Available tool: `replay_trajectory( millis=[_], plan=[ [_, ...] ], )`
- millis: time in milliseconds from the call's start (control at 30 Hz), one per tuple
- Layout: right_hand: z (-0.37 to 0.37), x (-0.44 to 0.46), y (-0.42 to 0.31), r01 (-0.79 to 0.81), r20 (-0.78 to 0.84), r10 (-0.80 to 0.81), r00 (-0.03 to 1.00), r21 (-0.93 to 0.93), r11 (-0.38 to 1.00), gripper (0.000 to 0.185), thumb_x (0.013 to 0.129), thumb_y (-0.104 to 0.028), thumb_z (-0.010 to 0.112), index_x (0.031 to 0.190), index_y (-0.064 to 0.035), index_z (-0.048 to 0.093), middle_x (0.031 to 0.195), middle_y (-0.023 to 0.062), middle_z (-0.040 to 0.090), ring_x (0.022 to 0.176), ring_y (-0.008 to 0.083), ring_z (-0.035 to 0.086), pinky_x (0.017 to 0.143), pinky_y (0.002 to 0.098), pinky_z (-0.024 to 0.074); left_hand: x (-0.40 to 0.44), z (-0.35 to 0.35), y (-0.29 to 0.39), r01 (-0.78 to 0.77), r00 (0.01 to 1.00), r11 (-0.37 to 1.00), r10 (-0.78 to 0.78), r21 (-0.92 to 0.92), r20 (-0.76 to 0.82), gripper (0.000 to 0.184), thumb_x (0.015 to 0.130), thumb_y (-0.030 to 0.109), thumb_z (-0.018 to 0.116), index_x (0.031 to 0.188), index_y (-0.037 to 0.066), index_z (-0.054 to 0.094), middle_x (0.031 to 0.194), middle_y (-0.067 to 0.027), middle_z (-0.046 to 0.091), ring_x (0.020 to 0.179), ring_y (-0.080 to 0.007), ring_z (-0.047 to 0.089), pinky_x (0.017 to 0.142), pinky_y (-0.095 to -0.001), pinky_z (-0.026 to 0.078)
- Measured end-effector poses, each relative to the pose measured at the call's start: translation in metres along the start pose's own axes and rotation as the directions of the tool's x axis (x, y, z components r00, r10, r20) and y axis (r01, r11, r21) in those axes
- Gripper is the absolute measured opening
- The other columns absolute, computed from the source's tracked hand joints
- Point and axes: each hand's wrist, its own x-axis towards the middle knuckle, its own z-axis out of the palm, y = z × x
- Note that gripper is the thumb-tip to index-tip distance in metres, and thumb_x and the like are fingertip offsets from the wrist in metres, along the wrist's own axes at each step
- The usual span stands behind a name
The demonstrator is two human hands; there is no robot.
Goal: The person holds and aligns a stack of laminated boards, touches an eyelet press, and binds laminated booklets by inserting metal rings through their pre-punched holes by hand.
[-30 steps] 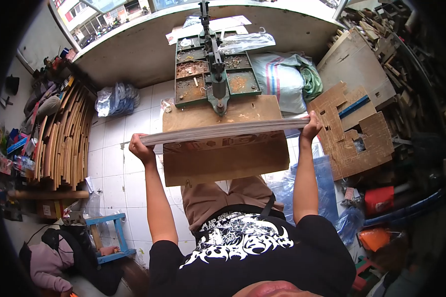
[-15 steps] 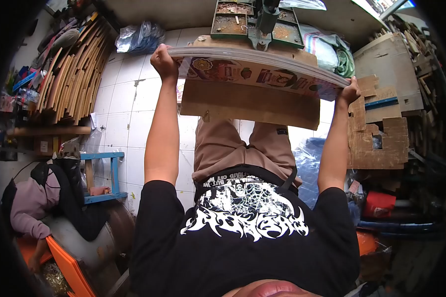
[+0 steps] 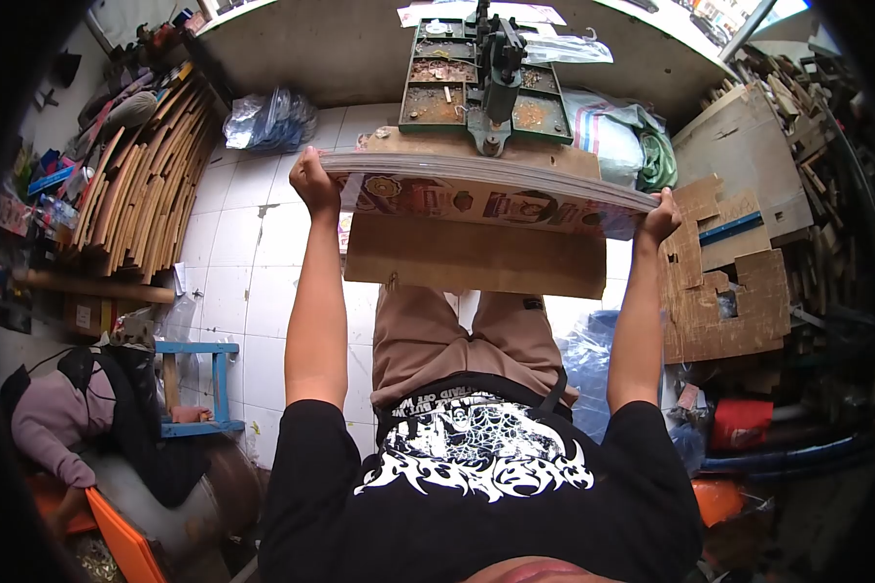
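Note:
My left hand (image 3: 316, 185) is closed around the left end of a stack of thin printed sheets (image 3: 496, 202). At the opposite end, my right hand (image 3: 660, 220) grips the same stack. The stack is tilted on its long side, its layered pale edges up and a colourful printed face towards me. Directly below it, a brown board (image 3: 476, 260) extends over my thighs. Just beyond the stack stands a dark green bench press (image 3: 501, 97). I cannot tell whether the stack's lower edge rests on the board.
Compartmented green trays (image 3: 437, 105) with scraps flank the press. Many wooden strips (image 3: 151, 180) lean at left, near a blue frame (image 3: 221, 384). Another person's sleeve (image 3: 44, 437) shows lower left. Cut brown boards (image 3: 734, 311) and a white sack (image 3: 603, 136) are at right.
The view has tilted upward, so the scene sits lower and more of the press and back wall shows. Both hands keep hold of the stack, which has hardly moved relative to the board.

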Motion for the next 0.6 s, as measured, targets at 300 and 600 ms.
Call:
replay_trajectory(
  millis=[300, 600],
  plan=[
    [0.001, -0.001, -0.003, -0.094, 0.025, 0.093, 0.995, 0.072, 0.993, 0.038, 0.089, -0.027, 0.051, 0.061, -0.0015, 0.054, 0.061, 0.0068, 0.054, 0.056, 0.0178, 0.052, 0.058, 0.0325, 0.0439, -0.006, 0.003, 0.01, 0.069, 0.998, 0.998, -0.069, -0.001, -0.013, 0.042, 0.092, 0.028, 0.039, 0.067, -0.002, 0.053, 0.056, -0.0039, 0.05, 0.054, -0.0123, 0.046, 0.052, -0.0283, 0.037],
    [0.002, -0.007, -0.005, -0.131, 0.033, 0.128, 0.991, 0.101, 0.986, 0.041, 0.091, -0.024, 0.047, 0.057, -0.0013, 0.052, 0.057, 0.0087, 0.055, 0.052, 0.0166, 0.052, 0.055, 0.0295, 0.0438, -0.011, 0.016, 0.029, 0.104, 0.992, 0.99, -0.096, 0.094, -0.077, 0.044, 0.093, 0.033, 0.037, 0.067, 0.001, 0.052, 0.054, -0.005, 0.05, 0.046, -0.0113, 0.044, 0.04, -0.0248, 0.034]
  ],
)
